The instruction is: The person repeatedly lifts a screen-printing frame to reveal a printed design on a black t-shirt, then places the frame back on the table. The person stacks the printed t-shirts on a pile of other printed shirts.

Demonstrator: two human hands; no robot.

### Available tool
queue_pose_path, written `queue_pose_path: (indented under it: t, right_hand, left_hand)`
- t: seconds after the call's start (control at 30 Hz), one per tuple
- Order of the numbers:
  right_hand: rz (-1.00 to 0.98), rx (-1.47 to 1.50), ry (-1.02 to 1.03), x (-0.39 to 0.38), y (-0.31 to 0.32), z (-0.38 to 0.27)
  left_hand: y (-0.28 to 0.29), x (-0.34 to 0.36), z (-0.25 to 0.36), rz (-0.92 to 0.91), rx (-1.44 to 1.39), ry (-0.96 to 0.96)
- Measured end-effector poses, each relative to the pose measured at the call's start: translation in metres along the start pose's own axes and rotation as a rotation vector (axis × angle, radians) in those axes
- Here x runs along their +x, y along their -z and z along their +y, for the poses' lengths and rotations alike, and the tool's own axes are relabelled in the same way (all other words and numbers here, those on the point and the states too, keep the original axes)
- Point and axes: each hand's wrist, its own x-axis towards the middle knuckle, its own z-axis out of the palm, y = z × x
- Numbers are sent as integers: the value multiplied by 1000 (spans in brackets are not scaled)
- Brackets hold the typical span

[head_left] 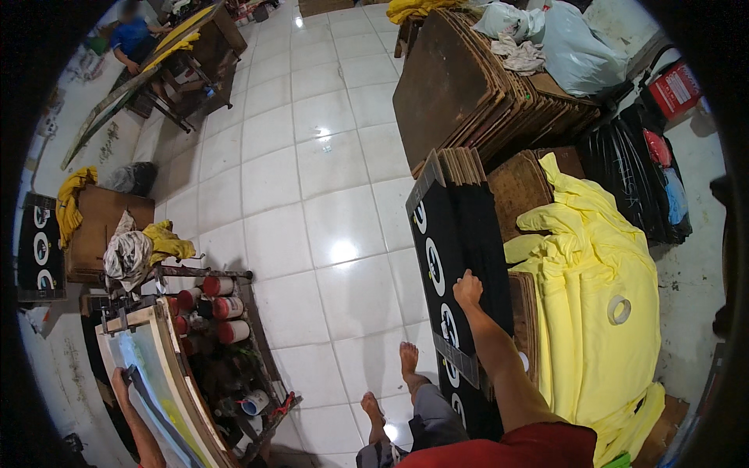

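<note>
At the lower left, my left hand (119, 384) is closed around a dark squeegee (134, 377) that rests in a wood-framed printing screen (175, 374) with light blue and yellow-green mesh. My right arm reaches forward over a row of upright boards covered in black cloth (482, 226). The front one carries white round prints (434, 265). My right hand (468, 289) has its fingers curled in at the cloth's upper edge; the exact fingertip contact is hidden. Just right of this arm lies a heap of yellow fabric (577, 312) with a tape roll (619, 310) on it.
Red-and-white tubs (228, 307) and a white cup (254, 402) fill a rack on the left. Bare brown boards (445, 86) lean at the back right beneath white plastic bags (577, 54). Far left, a person in blue (134, 39) sits by a table. White tiles (312, 218) run between.
</note>
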Motion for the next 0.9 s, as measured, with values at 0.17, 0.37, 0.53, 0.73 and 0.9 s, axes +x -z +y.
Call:
queue_pose_path:
  t: [0.17, 0.37, 0.53, 0.73, 0.9]
  right_hand:
    - [12, -4, -3, 1, -2, 0]
    - [23, -7, 5, 1, -4, 2]
    - [16, -14, 12, -2, 0, 5]
    - [22, 11, 47, -16, 28, 5]
    - [165, 120, 80, -79, 52, 22]
  left_hand:
    - [-6, -8, 14, 68, -34, 55]
    - [-13, -28, 23, -51, -118, -197]
    - [-11, -7, 3, 3, -19, -190]
    - [-7, 15, -13, 56, -18, 98]
    - [-13, 20, 7, 27, 77, 28]
